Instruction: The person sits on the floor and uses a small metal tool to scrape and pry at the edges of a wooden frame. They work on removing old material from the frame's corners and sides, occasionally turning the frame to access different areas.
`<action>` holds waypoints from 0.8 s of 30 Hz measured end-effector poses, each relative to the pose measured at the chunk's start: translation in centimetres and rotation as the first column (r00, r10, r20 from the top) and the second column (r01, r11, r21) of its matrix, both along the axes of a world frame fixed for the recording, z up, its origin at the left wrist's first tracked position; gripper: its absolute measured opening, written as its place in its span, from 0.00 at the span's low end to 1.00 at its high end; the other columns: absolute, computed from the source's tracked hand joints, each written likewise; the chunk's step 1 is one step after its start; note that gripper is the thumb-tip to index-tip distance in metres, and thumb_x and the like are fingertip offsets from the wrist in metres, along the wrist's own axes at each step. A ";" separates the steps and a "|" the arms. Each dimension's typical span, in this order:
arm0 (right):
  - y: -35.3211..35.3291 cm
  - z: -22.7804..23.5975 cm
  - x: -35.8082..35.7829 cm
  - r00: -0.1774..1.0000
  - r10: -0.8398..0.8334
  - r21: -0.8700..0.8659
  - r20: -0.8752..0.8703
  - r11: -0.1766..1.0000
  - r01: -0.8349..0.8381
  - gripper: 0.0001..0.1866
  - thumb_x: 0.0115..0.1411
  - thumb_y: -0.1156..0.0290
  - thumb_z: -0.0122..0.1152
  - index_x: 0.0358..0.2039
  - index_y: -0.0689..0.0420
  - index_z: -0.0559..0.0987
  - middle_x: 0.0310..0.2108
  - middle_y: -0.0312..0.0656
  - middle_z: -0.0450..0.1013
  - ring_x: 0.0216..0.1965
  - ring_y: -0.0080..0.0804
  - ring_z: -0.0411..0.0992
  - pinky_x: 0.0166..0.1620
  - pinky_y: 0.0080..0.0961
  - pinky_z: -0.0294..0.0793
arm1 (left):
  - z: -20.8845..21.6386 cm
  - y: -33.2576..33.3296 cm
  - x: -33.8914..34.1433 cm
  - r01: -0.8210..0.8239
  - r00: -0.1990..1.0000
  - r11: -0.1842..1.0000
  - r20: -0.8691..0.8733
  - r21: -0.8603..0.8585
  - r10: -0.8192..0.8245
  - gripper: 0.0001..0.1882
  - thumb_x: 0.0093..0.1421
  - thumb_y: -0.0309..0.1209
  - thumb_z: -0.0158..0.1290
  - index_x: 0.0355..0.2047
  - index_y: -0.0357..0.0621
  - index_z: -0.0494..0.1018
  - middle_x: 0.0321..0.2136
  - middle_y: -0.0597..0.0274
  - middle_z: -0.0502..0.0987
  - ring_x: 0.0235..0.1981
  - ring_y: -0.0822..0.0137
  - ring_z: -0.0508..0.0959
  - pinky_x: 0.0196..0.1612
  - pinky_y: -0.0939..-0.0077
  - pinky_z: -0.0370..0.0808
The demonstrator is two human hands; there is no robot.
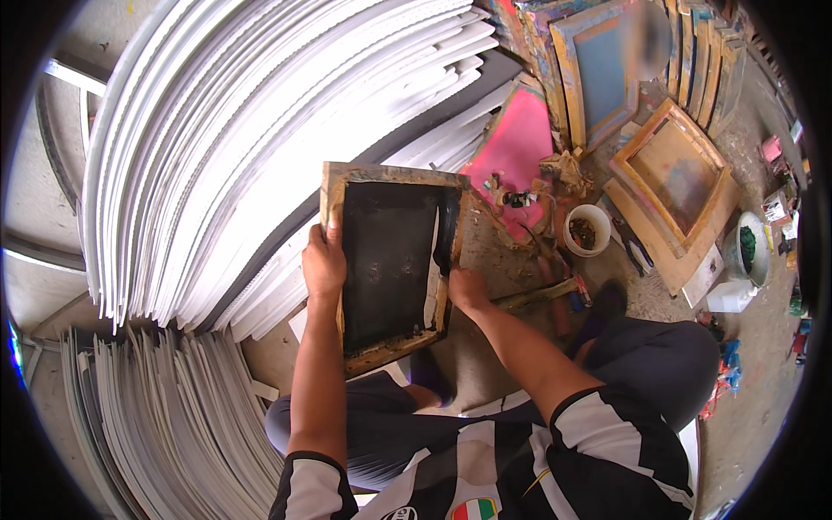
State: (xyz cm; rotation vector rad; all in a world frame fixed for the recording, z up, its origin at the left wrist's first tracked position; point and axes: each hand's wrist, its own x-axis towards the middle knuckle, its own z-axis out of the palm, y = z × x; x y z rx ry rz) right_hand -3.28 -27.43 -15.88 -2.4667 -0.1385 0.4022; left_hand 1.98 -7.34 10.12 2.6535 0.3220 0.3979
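Over my lap I hold a screen printing frame (pixel 386 260), tilted up, with a worn wooden border and a black inner surface. My left hand (pixel 324 264) is wrapped round its left rail, the thumb lying on the front. At the right rail, low down, my right hand (pixel 469 289) is closed against the edge. A pale, ragged strip (pixel 432 295) runs along the inner right side beside those fingers; whether they also pinch it is hidden.
White sheets (pixel 286 113) stand stacked at the left, with grey sheets (pixel 182 416) below. More screen frames (pixel 594 78) lean at the back right; another frame (pixel 676 169) lies on a board. A white bucket (pixel 588 230), pliers (pixel 637 247) and a green-filled tub (pixel 747 249) sit on the floor.
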 end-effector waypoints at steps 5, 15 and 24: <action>-1.0 -1.5 -1.5 0.992 0.113 -0.026 -0.061 0.993 -0.115 0.11 0.64 0.72 0.54 0.35 0.65 0.82 0.36 0.59 0.80 0.40 0.58 0.80 0.42 0.53 0.79 | -2.2 -2.8 0.5 0.091 0.994 0.976 -0.083 0.200 -0.076 0.28 0.70 0.56 0.48 0.39 0.39 0.72 0.26 0.35 0.80 0.31 0.31 0.81 0.34 0.40 0.76; -2.7 -4.6 -0.3 0.970 0.074 0.105 -0.231 0.993 -0.051 0.21 0.70 0.56 0.54 0.45 0.63 0.80 0.46 0.58 0.77 0.50 0.59 0.75 0.52 0.54 0.73 | -2.9 -10.8 4.6 0.328 0.923 0.888 -0.309 0.322 -0.229 0.34 0.68 0.64 0.45 0.41 0.40 0.71 0.27 0.40 0.82 0.31 0.38 0.84 0.33 0.45 0.80; -0.8 -7.7 -0.8 0.952 0.121 0.063 -0.282 0.992 -0.107 0.28 0.71 0.49 0.51 0.51 0.64 0.80 0.53 0.58 0.76 0.55 0.57 0.74 0.57 0.49 0.72 | -5.2 -14.0 4.3 0.528 0.826 0.798 -0.392 0.290 -0.405 0.32 0.67 0.64 0.46 0.47 0.45 0.69 0.28 0.39 0.82 0.33 0.37 0.84 0.34 0.45 0.80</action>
